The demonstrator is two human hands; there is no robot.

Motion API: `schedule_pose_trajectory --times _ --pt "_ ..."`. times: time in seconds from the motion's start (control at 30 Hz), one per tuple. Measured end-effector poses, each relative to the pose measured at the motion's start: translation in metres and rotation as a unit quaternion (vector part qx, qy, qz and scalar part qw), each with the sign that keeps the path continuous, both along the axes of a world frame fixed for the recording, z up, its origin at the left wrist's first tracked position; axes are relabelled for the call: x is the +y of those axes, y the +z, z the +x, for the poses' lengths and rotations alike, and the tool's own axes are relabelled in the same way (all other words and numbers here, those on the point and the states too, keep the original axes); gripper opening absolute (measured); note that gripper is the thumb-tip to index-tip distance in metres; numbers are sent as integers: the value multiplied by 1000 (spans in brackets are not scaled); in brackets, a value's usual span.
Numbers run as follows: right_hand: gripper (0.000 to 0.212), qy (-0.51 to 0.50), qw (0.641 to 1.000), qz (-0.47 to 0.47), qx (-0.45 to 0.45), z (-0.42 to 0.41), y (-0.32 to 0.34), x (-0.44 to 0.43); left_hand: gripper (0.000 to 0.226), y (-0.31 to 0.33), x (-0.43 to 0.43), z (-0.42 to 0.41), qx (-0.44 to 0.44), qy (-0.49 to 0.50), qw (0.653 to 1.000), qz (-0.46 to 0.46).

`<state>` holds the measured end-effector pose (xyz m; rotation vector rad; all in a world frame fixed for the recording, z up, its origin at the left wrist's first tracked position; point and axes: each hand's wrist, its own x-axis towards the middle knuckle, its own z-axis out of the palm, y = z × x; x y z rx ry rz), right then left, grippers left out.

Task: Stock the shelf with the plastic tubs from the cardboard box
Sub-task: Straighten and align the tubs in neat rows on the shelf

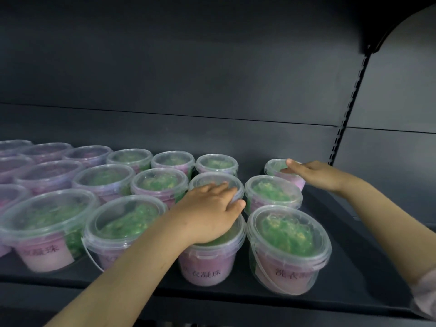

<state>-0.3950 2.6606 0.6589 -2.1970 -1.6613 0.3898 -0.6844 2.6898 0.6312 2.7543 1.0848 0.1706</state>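
Several clear plastic tubs with green contents and pink labels stand in rows on the dark shelf [354, 267]. My left hand [207, 208] reaches over a front-row tub [207, 263]. Its fingers and thumb curl around the near rim of a middle-row tub [212, 179]. My right hand [316, 174] lies flat on the lid of the back-right tub [274, 167], fingers stretched out and not wrapped around it. Two more tubs [271, 192] [287, 249] stand in front of that one. The cardboard box is out of view.
Tubs with purple contents [47, 173] fill the left end of the shelf. The shelf's back panel [212, 79] rises behind the rows. A slotted upright [349, 102] stands at the right, with bare shelf to the right of the tubs.
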Motion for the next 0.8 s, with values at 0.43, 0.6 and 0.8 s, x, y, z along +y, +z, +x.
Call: schedule_pose_trajectory --times 0.43,0.6,0.8 --pt "67 79 996 -3 34 -29 -4 36 63 2 3 -1 13 0 1000 4" --pt "66 89 996 -2 30 -30 -4 41 62 0 4 -2 13 2 1000 0" --pt "60 89 995 -9 47 -27 -3 42 64 0 7 1 22 5 1000 -6"
